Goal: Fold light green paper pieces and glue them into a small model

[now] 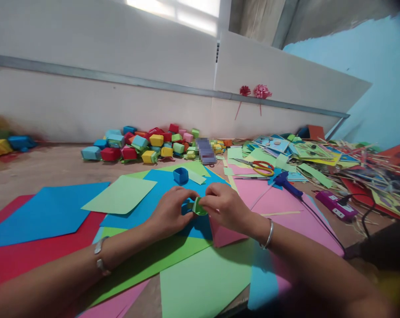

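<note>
My left hand (170, 211) and my right hand (225, 207) meet over the middle of the table, both pinching a small folded green paper piece (197, 206) between their fingertips. The piece is held just above a blue paper sheet (153, 198). A little beyond the hands a small blue paper box (180, 175) stands on that sheet. Each wrist wears a silver bangle.
Large sheets of red, blue, green and pink paper cover the table. A heap of coloured paper boxes (143, 143) lies at the back by the wall. Scissors (261, 167), a glue gun (287, 183), a purple power strip (335, 205) and scattered paper scraps lie at the right.
</note>
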Available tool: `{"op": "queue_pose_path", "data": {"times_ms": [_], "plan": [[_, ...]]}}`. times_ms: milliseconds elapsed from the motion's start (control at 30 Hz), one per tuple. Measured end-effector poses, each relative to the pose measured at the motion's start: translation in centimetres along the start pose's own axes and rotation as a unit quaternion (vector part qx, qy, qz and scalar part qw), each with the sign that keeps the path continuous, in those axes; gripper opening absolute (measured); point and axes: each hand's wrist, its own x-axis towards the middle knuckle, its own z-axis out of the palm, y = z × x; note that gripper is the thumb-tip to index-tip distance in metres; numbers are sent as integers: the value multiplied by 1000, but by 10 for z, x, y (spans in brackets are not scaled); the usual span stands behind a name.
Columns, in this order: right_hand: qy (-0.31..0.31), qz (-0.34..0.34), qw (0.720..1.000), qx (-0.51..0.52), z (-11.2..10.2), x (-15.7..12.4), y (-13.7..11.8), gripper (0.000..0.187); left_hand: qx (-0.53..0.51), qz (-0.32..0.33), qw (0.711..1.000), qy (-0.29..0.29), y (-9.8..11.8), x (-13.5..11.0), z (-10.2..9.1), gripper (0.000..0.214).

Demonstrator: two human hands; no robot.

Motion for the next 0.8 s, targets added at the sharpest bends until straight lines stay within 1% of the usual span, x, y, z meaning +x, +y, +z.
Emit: {"op": "queue_pose_path", "data": {"times_ms": [100,167,233,333,400,467,567,667,733,800], "plan": [[5,-4,1000,23,0,-1,-4,14,-17,-15,1000,1,1,-1,2,23],[18,6,999,34,0,-2,-6,14,-14,-27,1000,-5,2,-2,1,24],[38,34,998,30,0,-2,-8,16,-15,-38,999,-9,4,-2,-1,24],[69,103,992,38,1,-2,-12,17,-18,-49,999,-7,8,-2,-3,23],[76,142,985,57,1,-1,-14,17,-14,-50,999,2,11,-2,-5,23],[74,166,981,70,0,0,-16,15,-2,-45,999,11,13,-3,-5,21],[60,161,984,56,-1,1,-18,15,13,-38,999,13,15,-4,-6,19],[37,135,990,5,-2,1,-20,14,15,-41,999,12,17,-5,-7,20],[23,129,991,-27,-4,1,-21,19,6,-44,999,20,17,-4,-7,21],[9,129,990,-55,-5,1,-23,30,-7,-46,999,25,17,-4,-6,22]]}}
